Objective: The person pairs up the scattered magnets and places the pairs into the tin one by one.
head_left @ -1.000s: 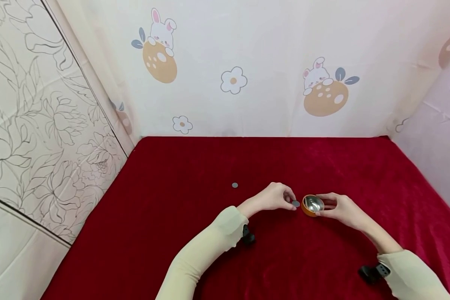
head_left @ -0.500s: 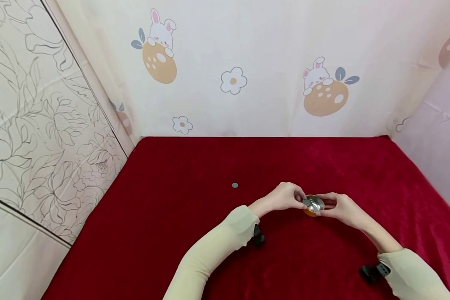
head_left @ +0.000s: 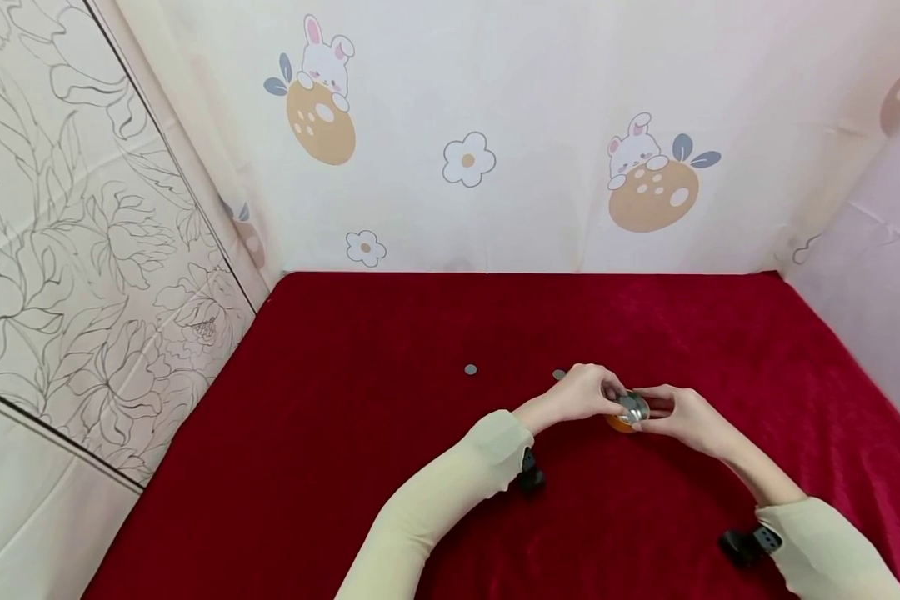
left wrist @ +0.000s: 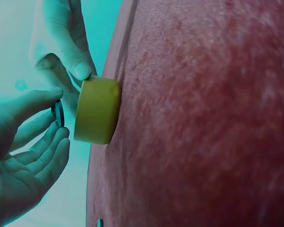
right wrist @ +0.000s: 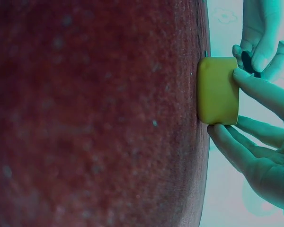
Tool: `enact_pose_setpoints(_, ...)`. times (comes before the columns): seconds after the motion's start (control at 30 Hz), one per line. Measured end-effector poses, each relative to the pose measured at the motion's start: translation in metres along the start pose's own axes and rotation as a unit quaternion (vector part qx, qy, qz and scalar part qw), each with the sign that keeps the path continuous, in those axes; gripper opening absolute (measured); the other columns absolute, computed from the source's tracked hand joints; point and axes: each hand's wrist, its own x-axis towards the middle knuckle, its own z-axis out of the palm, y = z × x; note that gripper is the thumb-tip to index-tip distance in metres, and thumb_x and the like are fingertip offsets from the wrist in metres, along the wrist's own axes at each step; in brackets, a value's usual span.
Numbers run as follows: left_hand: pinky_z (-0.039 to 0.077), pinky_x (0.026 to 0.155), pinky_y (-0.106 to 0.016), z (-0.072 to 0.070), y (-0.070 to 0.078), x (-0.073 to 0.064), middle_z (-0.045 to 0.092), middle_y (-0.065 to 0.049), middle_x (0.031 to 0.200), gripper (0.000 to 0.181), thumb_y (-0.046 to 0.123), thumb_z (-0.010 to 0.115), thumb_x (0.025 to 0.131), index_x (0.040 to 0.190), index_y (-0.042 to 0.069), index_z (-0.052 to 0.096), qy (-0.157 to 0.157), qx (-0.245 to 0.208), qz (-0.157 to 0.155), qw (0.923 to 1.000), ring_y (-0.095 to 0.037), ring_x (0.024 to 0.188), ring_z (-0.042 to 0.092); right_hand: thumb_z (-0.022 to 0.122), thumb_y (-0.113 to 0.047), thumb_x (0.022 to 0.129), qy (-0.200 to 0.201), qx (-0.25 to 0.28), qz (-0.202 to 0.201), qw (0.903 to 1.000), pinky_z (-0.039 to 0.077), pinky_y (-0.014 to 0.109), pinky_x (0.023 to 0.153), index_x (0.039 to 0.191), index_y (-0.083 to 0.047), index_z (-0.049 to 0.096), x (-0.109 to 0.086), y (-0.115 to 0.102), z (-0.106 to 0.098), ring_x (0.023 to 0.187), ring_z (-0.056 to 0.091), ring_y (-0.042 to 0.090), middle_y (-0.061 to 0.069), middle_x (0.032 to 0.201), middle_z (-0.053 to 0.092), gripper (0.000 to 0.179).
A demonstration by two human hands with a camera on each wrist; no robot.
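A small round tin, orange outside and shiny silver inside, sits upright on the red cloth. My right hand holds it from the right, thumb on the near side and fingers on the far side. Between thumb and fingertips my left hand pinches a thin grey disc, coin-like, at the tin's open top. In the left wrist view the disc stands edge-on, just above the rim of the tin. The right wrist view shows the same disc partly behind the left fingers.
Two more grey discs lie on the red cloth: one disc to the left, another disc just behind my left hand. A patterned curtain hangs along the table's far edge.
My left hand has moved right with the disc, from beside the tin to over its opening. A disc behind that hand has come into view. The right hand and tin have stayed put.
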Motion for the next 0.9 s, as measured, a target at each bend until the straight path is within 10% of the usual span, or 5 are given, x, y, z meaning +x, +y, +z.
enact_pose_setpoints(0.47,0.037,0.056,-0.006,0.004,-0.004,0.000,0.062,0.012,0.087,0.026,0.027,0.069,0.077,0.100,0.015,0.068,-0.004,-0.002,-0.022,0.9998,0.004,0.071,0.049,0.071,-0.013,0.074,-0.003,-0.010,-0.003,0.9999,0.048,0.018,0.067,0.114,0.017,0.048,0.001,-0.001,-0.001,0.090,0.060,0.032,0.028,0.106,0.056,0.055)
enact_pose_setpoints(0.9,0.040,0.058,-0.008,-0.020,-0.025,-0.020,0.063,0.006,0.090,0.020,0.019,0.063,0.082,0.101,0.011,0.067,0.000,-0.032,-0.024,0.9992,0.002,0.072,0.052,0.067,-0.016,0.078,-0.015,-0.072,-0.018,0.9971,0.049,0.034,0.072,0.118,0.014,0.046,0.011,-0.022,-0.004,0.095,0.055,0.035,0.026,0.109,0.054,0.053)
